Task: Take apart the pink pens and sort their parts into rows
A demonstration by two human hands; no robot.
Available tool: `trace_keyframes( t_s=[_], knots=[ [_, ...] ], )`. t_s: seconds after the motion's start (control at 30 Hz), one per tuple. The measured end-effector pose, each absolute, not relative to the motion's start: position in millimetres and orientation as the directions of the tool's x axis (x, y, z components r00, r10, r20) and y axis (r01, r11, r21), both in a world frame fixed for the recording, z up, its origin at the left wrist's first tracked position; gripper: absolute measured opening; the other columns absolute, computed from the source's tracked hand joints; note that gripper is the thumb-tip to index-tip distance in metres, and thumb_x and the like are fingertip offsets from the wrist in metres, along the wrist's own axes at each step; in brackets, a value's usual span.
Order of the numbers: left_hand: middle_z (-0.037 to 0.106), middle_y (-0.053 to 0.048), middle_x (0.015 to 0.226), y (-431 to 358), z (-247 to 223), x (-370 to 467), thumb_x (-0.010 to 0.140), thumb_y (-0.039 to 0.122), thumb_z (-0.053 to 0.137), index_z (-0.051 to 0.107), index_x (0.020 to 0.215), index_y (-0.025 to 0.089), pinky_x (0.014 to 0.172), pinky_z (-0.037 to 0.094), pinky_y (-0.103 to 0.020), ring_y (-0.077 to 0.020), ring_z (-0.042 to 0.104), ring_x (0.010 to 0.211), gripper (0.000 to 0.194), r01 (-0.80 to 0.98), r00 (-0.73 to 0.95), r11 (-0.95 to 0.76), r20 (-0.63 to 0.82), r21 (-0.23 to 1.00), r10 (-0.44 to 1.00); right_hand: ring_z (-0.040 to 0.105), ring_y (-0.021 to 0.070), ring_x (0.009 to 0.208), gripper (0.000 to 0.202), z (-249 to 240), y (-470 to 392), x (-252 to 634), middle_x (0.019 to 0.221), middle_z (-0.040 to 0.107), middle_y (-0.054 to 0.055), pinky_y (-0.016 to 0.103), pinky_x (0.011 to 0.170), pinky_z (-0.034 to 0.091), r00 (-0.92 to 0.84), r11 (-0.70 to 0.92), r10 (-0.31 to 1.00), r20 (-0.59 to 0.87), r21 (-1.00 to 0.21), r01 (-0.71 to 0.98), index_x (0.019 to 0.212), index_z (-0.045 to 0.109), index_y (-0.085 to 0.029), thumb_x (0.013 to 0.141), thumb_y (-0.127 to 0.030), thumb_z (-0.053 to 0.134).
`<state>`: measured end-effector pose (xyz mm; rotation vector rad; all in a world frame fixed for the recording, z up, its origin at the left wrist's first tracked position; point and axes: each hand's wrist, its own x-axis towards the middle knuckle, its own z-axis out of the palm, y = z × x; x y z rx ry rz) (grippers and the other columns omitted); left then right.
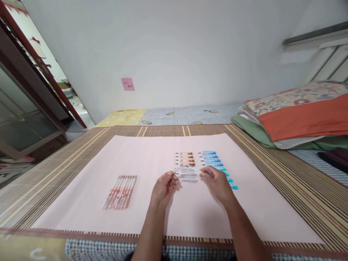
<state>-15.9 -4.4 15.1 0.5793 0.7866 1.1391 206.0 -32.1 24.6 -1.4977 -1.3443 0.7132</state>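
My left hand pinches a small, clear, slim piece whose exact kind I cannot make out. From the other side, my right hand grips a thin whitish pencil-like stick with a dark tip pointing left. The two pieces come close together over the sheet. Beneath them lie several pale grey sticks in a row. Just beyond are several brown-ended sticks with dark points. A column of blue and teal-ended sticks runs beside my right hand, which partly covers it.
Several clear tubes with pink-red patterns lie side by side at the left of the pale pink sheet. A striped mat lies under the sheet. Folded bedding is piled at right. The wall bears a pink note.
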Motion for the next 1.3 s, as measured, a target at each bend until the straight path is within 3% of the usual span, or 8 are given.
trace_keyframes(
  t_s=[0.13,0.27,0.43,0.57,0.7,0.83,0.97,1.3],
  knots=[
    [0.077,-0.005,0.077,-8.1,18.2,-9.7,0.06,0.045,0.097,0.074,0.082,0.015,0.08,0.057,-0.027,-0.0172,0.073,0.08,0.044,-0.626,0.241,0.319,-0.213,0.712,0.947,0.067,0.0206,0.076,0.016,21.8,-30.3,183.2,0.08,0.075,0.003,0.032,0.072,0.049,0.186,0.056,0.975,0.12,-0.946,0.319,0.083,0.069,-0.021,0.081,-0.032,0.058],
    [0.079,-0.007,0.079,-11.7,20.0,-3.7,0.065,0.048,0.094,0.075,0.082,0.014,0.084,0.055,-0.031,-0.0192,0.073,0.08,0.042,-0.61,0.244,0.282,-0.163,0.741,0.956,0.068,0.02,0.072,0.018,21.6,-33.1,157.2,0.075,0.075,0.004,0.032,0.071,0.05,0.083,0.063,0.993,0.087,-0.966,0.25,0.083,0.066,-0.02,0.084,-0.037,0.059],
    [0.076,-0.008,0.071,-13.3,22.1,-0.4,0.069,0.05,0.09,0.074,0.082,0.013,0.058,0.05,-0.03,-0.0204,0.067,0.066,0.042,-0.625,0.254,0.225,-0.078,0.748,0.964,0.067,0.0188,0.065,0.014,17.6,-37.8,134.1,0.066,0.072,0.002,0.031,0.069,0.05,0.007,0.031,0.999,0.033,-0.975,0.222,0.082,0.062,-0.021,0.085,-0.034,0.059],
    [0.065,0.0,0.058,-11.0,20.8,-3.0,0.07,0.05,0.088,0.073,0.08,0.013,0.047,0.038,-0.024,-0.01,0.05,0.047,0.041,-0.614,0.193,0.178,-0.072,0.769,0.978,0.064,0.018,0.069,0.02,14.7,-38.7,130.0,0.069,0.07,0.0,0.029,0.069,0.047,-0.061,0.076,0.996,0.063,-0.965,0.252,0.08,0.063,-0.021,0.087,-0.039,0.061],
    [0.057,0.004,0.054,-8.0,19.2,-6.8,0.071,0.048,0.087,0.071,0.079,0.012,0.044,0.024,-0.02,-0.0032,0.037,0.041,0.04,-0.542,0.1,0.128,-0.088,0.831,0.991,0.059,0.017,0.069,0.026,21.6,-38.1,140.9,0.072,0.066,0.0,0.029,0.066,0.044,-0.02,0.167,0.985,0.17,-0.927,0.335,0.078,0.065,-0.02,0.091,-0.041,0.059],
    [0.059,0.003,0.055,-8.1,20.7,-6.6,0.071,0.051,0.085,0.063,0.07,0.015,0.043,0.019,-0.021,-0.0035,0.037,0.039,0.042,-0.433,0.121,0.136,-0.092,0.891,0.988,0.066,0.0211,0.091,0.025,34.4,-39.8,153.3,0.098,0.073,0.005,0.031,0.079,0.05,0.139,0.322,0.91,0.39,-0.878,0.355,0.106,0.072,-0.022,0.097,-0.04,0.058],
    [0.062,0.001,0.056,-10.1,21.7,-3.6,0.072,0.051,0.083,0.062,0.069,0.016,0.045,0.022,-0.023,-0.0054,0.043,0.038,0.042,-0.332,0.162,0.128,-0.077,0.935,0.984,0.064,0.0224,0.111,0.022,39.3,-42.2,160.8,0.116,0.068,0.008,0.033,0.091,0.051,0.0,0.486,0.83,0.558,-0.722,0.493,0.114,0.07,-0.025,0.1,-0.03,0.055],
    [0.061,0.001,0.053,-9.9,26.2,-6.1,0.074,0.062,0.077,0.069,0.081,0.014,0.046,0.023,-0.024,-0.0083,0.046,0.038,0.049,-0.27,0.083,0.135,-0.116,0.953,0.99,0.064,0.0188,0.087,0.017,25.5,-39.2,176.2,0.099,0.065,0.004,0.03,0.078,0.047,-0.086,0.309,0.932,0.353,-0.644,0.7,0.094,0.062,-0.024,0.097,-0.017,0.046]
  ],
)
